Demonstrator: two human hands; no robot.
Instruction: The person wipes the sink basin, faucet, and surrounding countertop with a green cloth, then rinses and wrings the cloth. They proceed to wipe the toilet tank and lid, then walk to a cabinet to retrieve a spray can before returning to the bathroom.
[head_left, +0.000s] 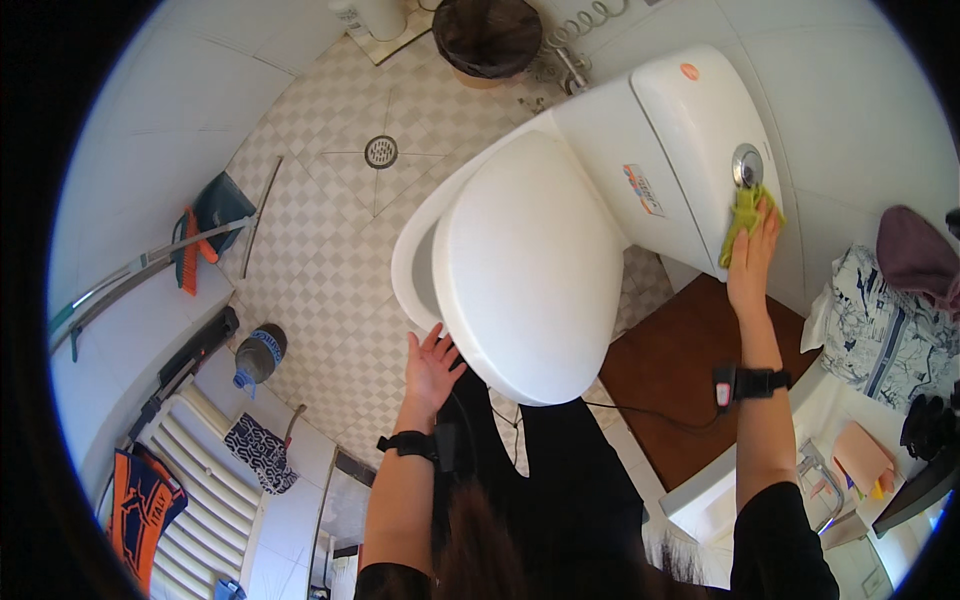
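My right hand (753, 259) presses a yellow-green cloth (742, 217) onto the lid of the white toilet cistern (690, 127), just below the round chrome flush button (748, 165). The cloth bunches under and beyond my fingers. My left hand (433, 367) is palm up with fingers spread, holding nothing, beside the near left edge of the toilet. The white toilet lid (532, 270) lies over the bowl, and part of the bowl rim (409, 262) shows at its left. Black straps with small devices are on both wrists.
A lined waste bin (487, 37) stands beyond the toilet. A floor drain (381, 152), large plastic bottle (260, 352), dustpan (225, 210) and orange-bristled brush (191, 255) are to the left. A radiator (202, 480) stands lower left, a washbasin (701, 502) lower right. A cable hangs near my legs.
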